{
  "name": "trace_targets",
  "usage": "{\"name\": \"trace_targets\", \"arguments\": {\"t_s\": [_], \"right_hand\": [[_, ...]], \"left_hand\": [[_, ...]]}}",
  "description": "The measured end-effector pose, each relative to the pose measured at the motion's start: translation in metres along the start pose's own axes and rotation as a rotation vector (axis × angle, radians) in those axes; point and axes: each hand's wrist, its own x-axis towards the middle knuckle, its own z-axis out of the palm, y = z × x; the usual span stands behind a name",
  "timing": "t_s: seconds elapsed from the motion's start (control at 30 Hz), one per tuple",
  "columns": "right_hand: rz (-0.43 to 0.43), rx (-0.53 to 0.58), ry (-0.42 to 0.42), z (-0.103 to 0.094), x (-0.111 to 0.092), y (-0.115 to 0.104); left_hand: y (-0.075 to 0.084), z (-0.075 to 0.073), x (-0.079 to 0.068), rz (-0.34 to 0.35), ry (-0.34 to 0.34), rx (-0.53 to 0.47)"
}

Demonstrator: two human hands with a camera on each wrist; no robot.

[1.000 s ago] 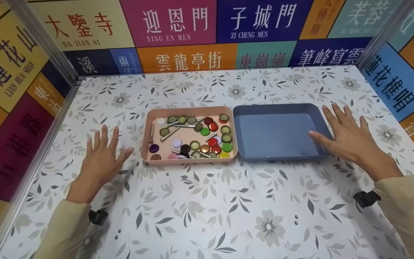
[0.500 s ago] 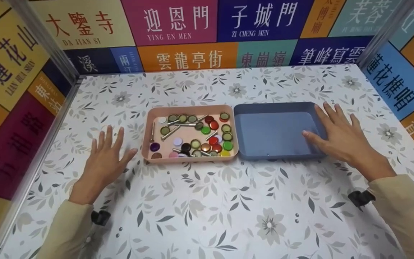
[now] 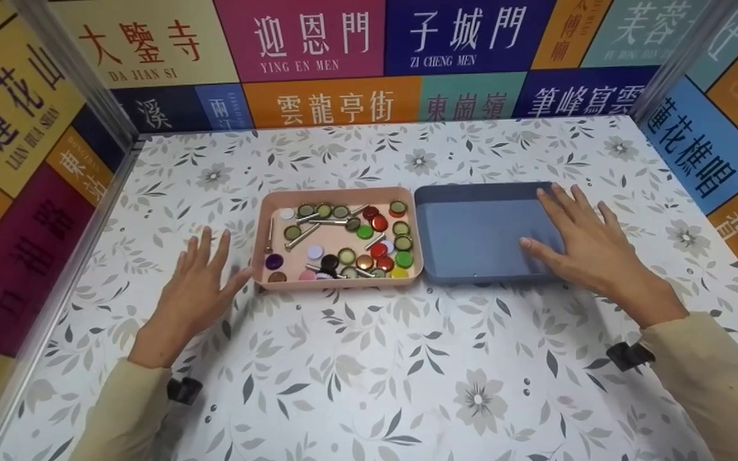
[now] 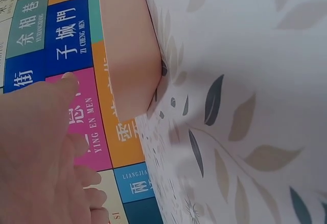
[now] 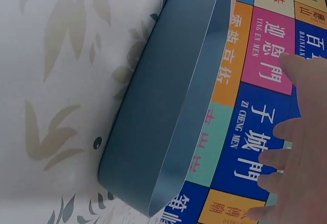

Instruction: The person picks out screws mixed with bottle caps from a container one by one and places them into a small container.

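White flower-patterned table point(image 3: 369, 371) beneath a pink tray point(image 3: 337, 284) and adjacent blue tray point(image 3: 478, 237).

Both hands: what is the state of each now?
Left hand: open, empty, near the pink rectangular tray.
Right hand: open, empty, near the blue-grey rectangular tray.

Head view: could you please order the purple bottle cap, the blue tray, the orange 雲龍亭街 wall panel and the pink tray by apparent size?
1. Pink tray and blue tray: similar, and the blue one is partly hidden, so unranked.
2. Orange 雲龍亭街 wall panel.
3. Purple bottle cap.
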Motion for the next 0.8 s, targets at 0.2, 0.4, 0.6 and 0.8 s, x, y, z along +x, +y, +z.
{"name": "trace_targets", "arguments": {"t_s": [0.2,0.4,0.6,0.8], "right_hand": [[-0.016,-0.011,0.005,0.003,0.003,-0.008],[-0.033,-0.008,0.005,0.007,0.009,-0.015],[-0.042,-0.006,-0.008,0.012,0.011,-0.021],[-0.067,0.034,0.002,0.017,0.012,-0.029]], "left_hand": [[0.005,0.001,-0.001,0.010,-0.029,-0.025],[0.009,0.003,-0.002,0.045,-0.037,-0.047],[0.012,0.008,0.000,0.059,-0.051,-0.101],[0.020,0.010,0.000,0.055,-0.065,-0.116]]}}
